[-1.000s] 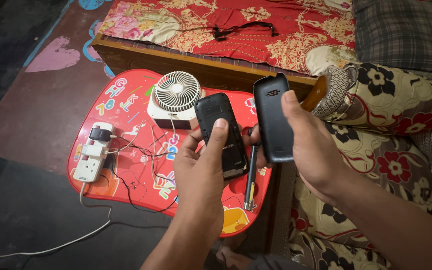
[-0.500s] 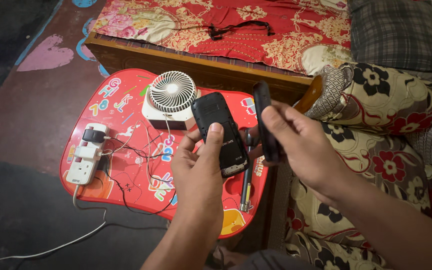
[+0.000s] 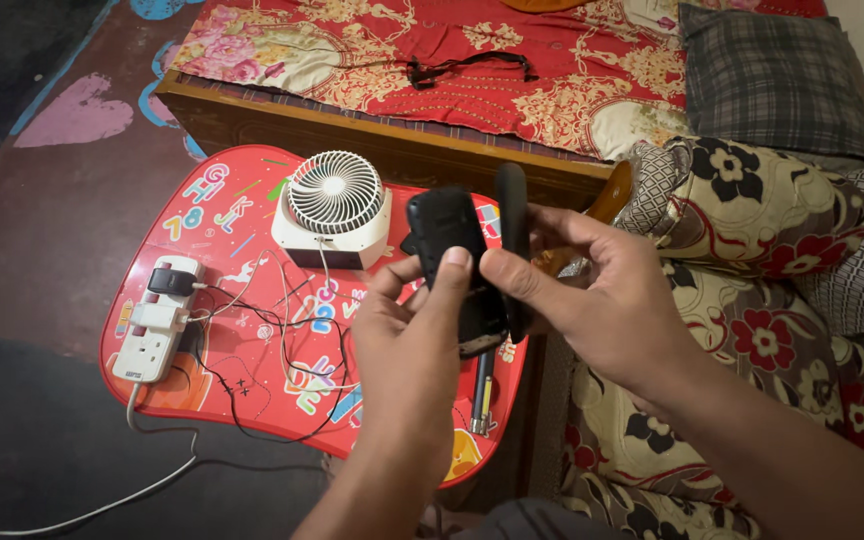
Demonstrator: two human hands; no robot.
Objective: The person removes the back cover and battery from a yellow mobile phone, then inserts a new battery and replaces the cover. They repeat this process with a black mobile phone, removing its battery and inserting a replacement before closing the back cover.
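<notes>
The bed (image 3: 512, 90) runs behind the red desk (image 3: 202, 300), and on the desk sit the fan (image 3: 332, 205), then the power strip (image 3: 152, 320) toward its left edge. Above the desk's right side, your left hand (image 3: 407, 345) grips the phone (image 3: 452, 265), thumb pressed on its back. Your right hand (image 3: 592, 300) pinches the back cover (image 3: 515, 250), which you've turned edge-on and brought in beside the phone (a second ago it stood apart, facing you) — they now nearly touch.

Dark floor (image 3: 32, 430) w/ painted heart left; wooden bed (image 3: 372, 140) far, red floral sheet (image 3: 432, 40), plaid pillow (image 3: 772, 80) far right.
</notes>
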